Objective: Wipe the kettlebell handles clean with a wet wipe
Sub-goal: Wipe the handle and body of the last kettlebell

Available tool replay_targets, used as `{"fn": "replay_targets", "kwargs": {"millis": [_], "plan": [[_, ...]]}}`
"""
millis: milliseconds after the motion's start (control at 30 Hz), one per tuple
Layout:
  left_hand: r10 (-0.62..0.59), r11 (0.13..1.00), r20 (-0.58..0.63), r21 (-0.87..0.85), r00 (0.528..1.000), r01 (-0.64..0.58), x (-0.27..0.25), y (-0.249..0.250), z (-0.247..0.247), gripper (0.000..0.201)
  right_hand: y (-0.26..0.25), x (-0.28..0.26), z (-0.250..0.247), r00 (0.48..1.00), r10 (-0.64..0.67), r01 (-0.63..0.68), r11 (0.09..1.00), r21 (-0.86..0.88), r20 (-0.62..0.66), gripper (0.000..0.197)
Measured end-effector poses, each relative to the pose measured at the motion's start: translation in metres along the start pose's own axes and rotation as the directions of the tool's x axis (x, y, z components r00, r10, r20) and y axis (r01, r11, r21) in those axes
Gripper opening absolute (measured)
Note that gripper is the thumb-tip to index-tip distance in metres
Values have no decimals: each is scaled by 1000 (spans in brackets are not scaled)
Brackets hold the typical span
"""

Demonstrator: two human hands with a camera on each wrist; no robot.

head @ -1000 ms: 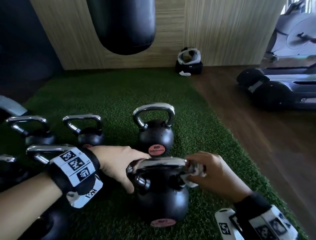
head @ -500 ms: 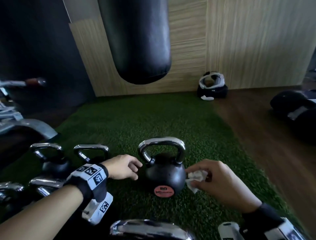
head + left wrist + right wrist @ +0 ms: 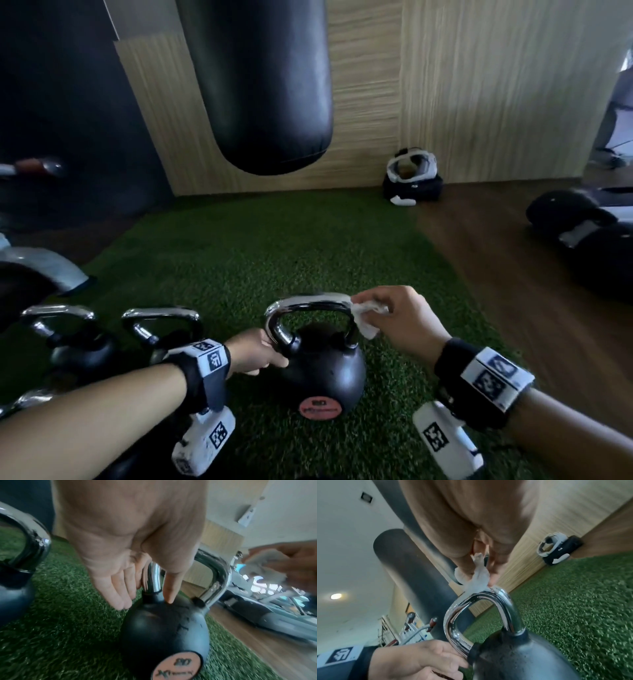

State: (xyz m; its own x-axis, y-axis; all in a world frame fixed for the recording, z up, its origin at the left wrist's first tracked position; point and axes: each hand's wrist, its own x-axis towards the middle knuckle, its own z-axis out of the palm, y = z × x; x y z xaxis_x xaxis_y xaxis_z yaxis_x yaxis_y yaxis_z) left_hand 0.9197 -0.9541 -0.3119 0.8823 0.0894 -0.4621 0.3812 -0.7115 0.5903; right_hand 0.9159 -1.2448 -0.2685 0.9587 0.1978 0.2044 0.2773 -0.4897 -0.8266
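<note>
Nearest, at six o'clock in the head view, the black round kettlebell with a pink disc label stands upright on the green artificial turf floor. Its polished chrome loop handle rises from the top of the ball.

The left hand sits at the kettlebell's nine o'clock side. In the left wrist view its fingers lie fairly straight behind the lower left leg of the handle, and the thumb runs down the front of that leg with its tip on the black ball, so the leg sits between thumb and fingers in a loose, relaxed hold.

The right hand is at the handle's two o'clock corner, pinching a crumpled white wet wipe between thumb and fingers. In the right wrist view the wipe touches the top right bend of the chrome handle.

At nine o'clock, two smaller black kettlebells with chrome handles stand side by side on the turf, near the left forearm.

Further off, at twelve o'clock, a black cylindrical punching bag hangs above the turf in front of a light wood-panelled wall. At one o'clock, against that wall, a white and black padded headguard lies on the floor. At three o'clock, dark padded equipment rests on the brown wooden floor.
</note>
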Motion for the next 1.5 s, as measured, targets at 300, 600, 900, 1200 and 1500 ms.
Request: {"fn": "replay_targets", "kwargs": {"millis": [300,600,900,1200,1500], "plan": [[22,998,132,-62,991,-14,10,-25,-7,70,-41,34,11,993,-26,12,992,-124,-118,20],[170,963,54,-222,984,-154,56,-57,29,128,-28,33,55,904,-295,211,937,-277,-309,20],[326,848,-30,-433,945,-307,40,-44,57,58,-34,36,94,825,-553,383,699,-604,-116,32],[338,868,-6,-386,941,-314,40,-45,51,67,-1,18,74,811,-540,332,741,-584,-224,39],[338,883,16,-352,941,-311,39,-47,49,71,26,4,71,829,-50,-83,974,-211,-557,17]]}}
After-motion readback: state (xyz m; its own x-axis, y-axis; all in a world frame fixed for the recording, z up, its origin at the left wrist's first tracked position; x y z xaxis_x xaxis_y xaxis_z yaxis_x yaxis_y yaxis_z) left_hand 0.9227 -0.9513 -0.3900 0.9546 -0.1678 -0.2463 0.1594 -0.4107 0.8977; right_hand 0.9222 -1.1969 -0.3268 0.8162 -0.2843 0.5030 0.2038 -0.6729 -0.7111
